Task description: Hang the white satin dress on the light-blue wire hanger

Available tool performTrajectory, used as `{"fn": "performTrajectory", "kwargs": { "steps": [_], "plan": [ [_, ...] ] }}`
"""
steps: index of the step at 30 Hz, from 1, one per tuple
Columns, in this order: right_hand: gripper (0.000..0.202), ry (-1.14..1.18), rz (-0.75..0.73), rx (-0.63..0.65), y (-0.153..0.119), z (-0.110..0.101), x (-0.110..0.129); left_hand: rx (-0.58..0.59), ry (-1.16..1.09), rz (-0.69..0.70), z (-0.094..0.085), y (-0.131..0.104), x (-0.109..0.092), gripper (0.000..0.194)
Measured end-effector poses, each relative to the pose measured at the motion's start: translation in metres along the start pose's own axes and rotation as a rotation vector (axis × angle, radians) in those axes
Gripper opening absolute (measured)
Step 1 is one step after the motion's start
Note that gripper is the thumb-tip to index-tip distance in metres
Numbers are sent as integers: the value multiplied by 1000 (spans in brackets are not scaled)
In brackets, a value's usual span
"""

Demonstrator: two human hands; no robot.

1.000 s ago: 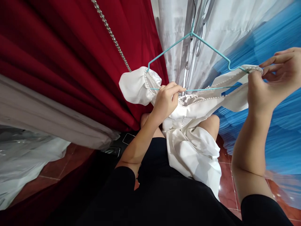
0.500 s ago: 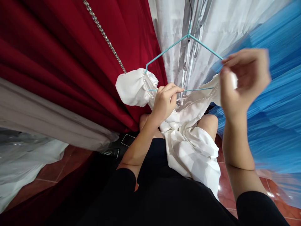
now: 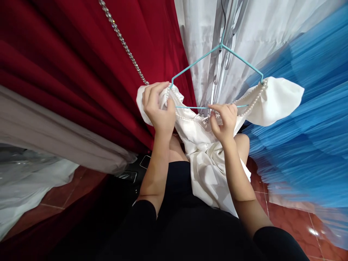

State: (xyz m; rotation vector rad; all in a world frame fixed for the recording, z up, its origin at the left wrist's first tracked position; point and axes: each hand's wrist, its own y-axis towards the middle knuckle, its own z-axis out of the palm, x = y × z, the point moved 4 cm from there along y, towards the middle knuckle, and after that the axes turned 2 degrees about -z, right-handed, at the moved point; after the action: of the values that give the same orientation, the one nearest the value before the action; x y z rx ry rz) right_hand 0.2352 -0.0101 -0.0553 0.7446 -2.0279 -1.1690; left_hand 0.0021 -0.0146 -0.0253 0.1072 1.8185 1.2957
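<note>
A white dress (image 3: 208,170) with puffed sleeves and a pearl-trimmed neckline hangs on a thin turquoise hanger (image 3: 197,64), its skirt draped over my lap. My left hand (image 3: 160,110) is closed on the dress at the left shoulder, fingers curled over the sleeve beside the hanger's end. My right hand (image 3: 225,121) pinches the hanger's lower bar near its middle, just above the neckline. At the right, the other puffed sleeve (image 3: 280,99) spreads out, its pearl edge against the hanger's right corner.
Red fabric (image 3: 122,69) with a glittering beaded strip (image 3: 121,38) hangs on the left. Blue tulle (image 3: 304,137) fills the right side. White cloth (image 3: 261,32) and metal poles (image 3: 214,72) stand behind the hanger. Red floor tiles (image 3: 288,221) show below.
My right hand has moved from the right shoulder down and left to the lower bar. My left hand has left the bar and gone to the left sleeve.
</note>
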Motion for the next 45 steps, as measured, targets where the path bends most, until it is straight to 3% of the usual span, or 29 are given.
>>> {"fn": "performTrajectory", "kwargs": {
  "steps": [3,7,9,11,12,14,15,18,21,24,26,28,32,37,40,42,45],
  "plan": [
    [29,-14,17,1,-3,4,5,-50,-26,-18,-10,30,15,28],
    [37,38,32,66,-6,8,1,-279,-100,33,-35,54,46,29],
    [41,67,22,81,-5,9,1,-366,-97,4,-48,48,69,21],
    [44,98,8,87,-4,10,3,-401,-67,-69,-58,27,86,17],
    [45,111,5,90,-3,11,4,-335,-43,-119,-59,13,89,16],
    [45,121,3,89,-3,11,5,-232,-19,-170,-57,-18,82,14],
    [44,120,1,84,-2,10,5,-127,-24,-161,-52,-32,72,12],
    [41,115,-14,62,-1,6,5,166,2,69,-29,-56,21,16],
    [39,100,4,75,0,2,8,296,0,248,-6,-52,-26,16],
    [37,107,33,81,0,-6,15,450,23,203,18,-38,-48,24],
    [34,104,55,33,1,-17,16,510,57,151,30,-33,-52,29],
    [29,26,94,-84,4,-33,8,495,77,142,35,-34,-50,28],
    [33,-197,110,-337,21,-71,-28,437,62,186,37,-39,-43,24],
    [29,-89,176,-302,54,-98,-77,453,133,164,33,-35,-38,21],
    [30,-76,211,-422,65,-118,-100,466,127,168,30,-31,-37,23],
    [29,-57,252,-491,58,-128,-114,484,105,170,30,-30,-37,23],
    [18,-31,254,-608,23,-134,-117,530,104,150,32,-30,-37,23]
  ]
}}
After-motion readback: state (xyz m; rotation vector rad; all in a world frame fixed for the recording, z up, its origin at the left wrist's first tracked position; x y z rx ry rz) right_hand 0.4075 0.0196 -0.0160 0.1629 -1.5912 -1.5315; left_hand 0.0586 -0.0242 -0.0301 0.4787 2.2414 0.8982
